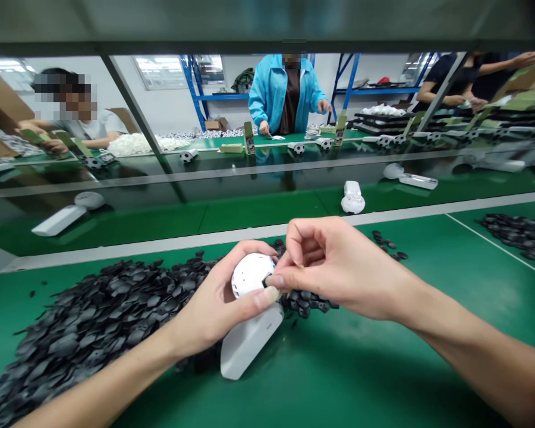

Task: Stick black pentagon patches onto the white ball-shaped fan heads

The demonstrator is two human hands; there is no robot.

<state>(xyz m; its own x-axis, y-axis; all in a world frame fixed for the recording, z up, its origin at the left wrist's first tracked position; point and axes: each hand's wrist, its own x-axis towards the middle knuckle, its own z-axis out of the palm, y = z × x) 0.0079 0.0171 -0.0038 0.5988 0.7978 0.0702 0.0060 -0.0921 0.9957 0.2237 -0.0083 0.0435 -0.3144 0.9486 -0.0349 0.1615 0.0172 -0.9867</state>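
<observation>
My left hand [223, 297] is wrapped round a white plastic ball-shaped housing [251, 272], its thumb across the lower front. From the ball a long white handle-like body [251, 345] slants down to the left over the green worktop. Pinched at the ball's right side, my right hand [314, 261] presses a small black piece [266, 280] against an opening there; the fingertips hide most of it. A big heap of thin black plastic pieces [111, 321] lies under and left of my left hand, with more behind my right fingers.
Beyond a pale rail [129, 248] runs a green conveyor carrying white ball-and-handle units [352, 198]. Another black heap [519, 235] lies at right. Across the line are a person in a blue jacket [267, 95] and other workers. A shelf edge [267, 47] hangs overhead.
</observation>
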